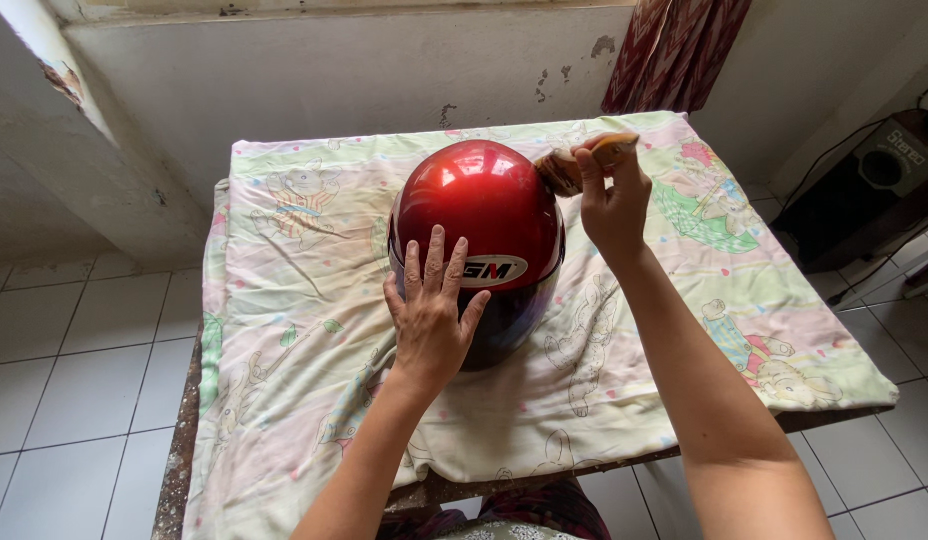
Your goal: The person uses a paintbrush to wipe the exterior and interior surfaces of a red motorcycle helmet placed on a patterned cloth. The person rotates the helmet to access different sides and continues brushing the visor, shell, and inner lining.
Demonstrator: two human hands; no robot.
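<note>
The red helmet (476,232) is seen in the head view at the centre of a table covered by a patterned cloth (294,330). The left hand (431,318) is laid flat on the shell at 6 o'clock, fingers spread. At 2 o'clock a brown pad (574,165) is pinched by the right hand (612,200) against the shell, wrist raised, forearm angled upward from 5 o'clock.
</note>
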